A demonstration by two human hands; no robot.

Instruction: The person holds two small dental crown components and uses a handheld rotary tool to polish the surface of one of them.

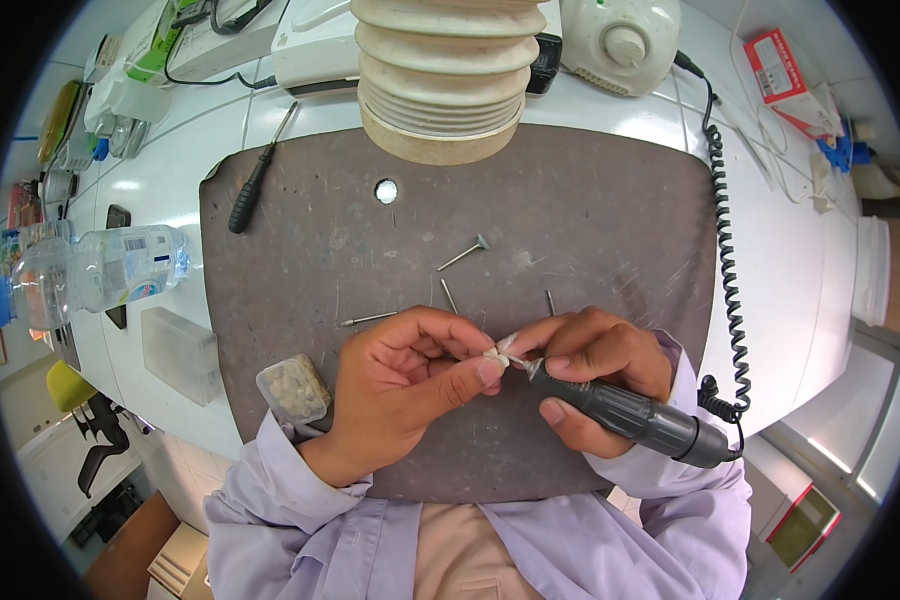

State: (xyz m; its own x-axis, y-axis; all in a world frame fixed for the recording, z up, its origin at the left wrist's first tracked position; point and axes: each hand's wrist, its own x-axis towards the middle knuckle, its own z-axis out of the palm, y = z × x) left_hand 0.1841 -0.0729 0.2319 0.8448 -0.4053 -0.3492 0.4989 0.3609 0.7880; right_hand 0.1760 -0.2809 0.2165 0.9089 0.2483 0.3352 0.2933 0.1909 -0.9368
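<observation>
Between the thumb and fingers of my left hand (410, 375) is a small whitish tooth-like piece (497, 357). My right hand (600, 365) grips a dark rotary handpiece (635, 415), whose thin metal bit reaches the piece; whether the bit touches it I cannot tell. A coiled black cord (728, 260) runs from the handpiece's back end. Just beyond my hands lie a loose bur with a wide head (465, 252) and several thinner burs, one of them a metal shank (448, 296). Beside my left wrist a small clear box (294, 388) holds pale pieces.
A brown mat (570, 200) covers the white table. Over its far edge hangs a ribbed suction hose (445, 80). A black screwdriver (254, 185) lies far left, with a plastic bottle (100, 265) and clear case (180, 355) nearer. Back right stand a white control unit (620, 45) and red-white box (785, 80).
</observation>
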